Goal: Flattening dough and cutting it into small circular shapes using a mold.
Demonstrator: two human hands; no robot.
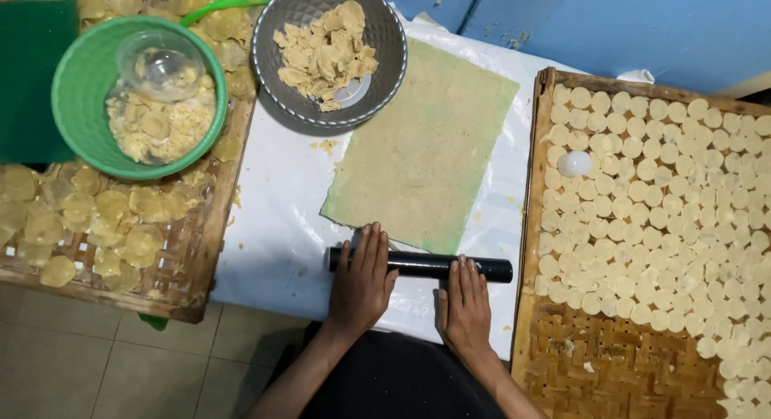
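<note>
Already flat and thin, the dough sheet (424, 150) lies just beyond both hands, its near edge touching the black roller (422, 265). The left hand (363, 284) rests palm-down on the roller's left end, fingers spread flat, gripping nothing. The right hand (466, 305) lies the same way on the roller's middle, fingers straight and open over it. The roller's right end sticks out bare past the right hand.

Judging by the look of it, the rolling seems well along: the sheet is wide and even, roughly rectangular, with a greenish rim. No rounds have been cut from it yet, so that part appears to remain.

To the right of the right hand, a woven tray (562, 363) holds close rows of pale discs (683, 194); its near left corner is bare weave, with room for more. A small white cup (573, 163) sits among the discs, up by the tray's far left edge.

Beyond the left hand stands a grey bowl (393, 57) of dough scraps (325, 53), its rim just beside the sheet's far left corner. Further left, a green bowl (76, 89) holds a clear cup and more scraps, resting on another tray (193, 258) of yellowish discs.

The roller has open room ahead along the sheet; the tray edge on the right and the grey bowl at the far left bound it. White plastic (273, 226) shows bare left of the sheet.
</note>
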